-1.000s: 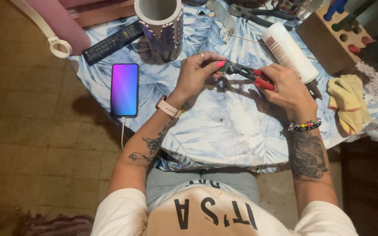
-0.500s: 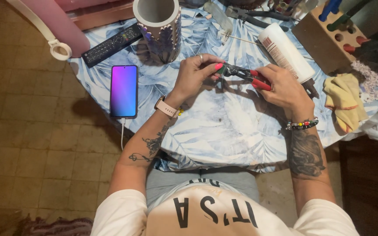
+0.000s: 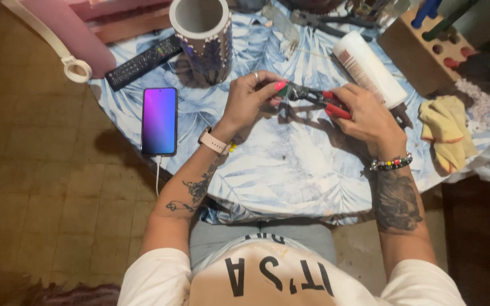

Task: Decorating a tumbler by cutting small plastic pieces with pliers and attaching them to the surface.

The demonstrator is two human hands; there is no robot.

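Red-handled pliers [image 3: 320,100] being worked over a leaf-print table [image 3: 290,170].

Near the table's left edge a charging phone [image 3: 159,120] is lying clear; the left hand [image 3: 249,97] is pinching a small green piece [image 3: 282,90] steady at the pliers' nose while the right hand [image 3: 365,115] is gripping the handles mid-table; a yellow cloth [image 3: 443,127] is lying at the right edge, over brown floor tiles [image 3: 41,187].

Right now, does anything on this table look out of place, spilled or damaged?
Nothing looks spilled or broken. The phone lies close to the table's left edge, its cable hanging off the side. The cloth shows greyish smudges near the middle. The left hand and right hand hold red-handled pliers above it.
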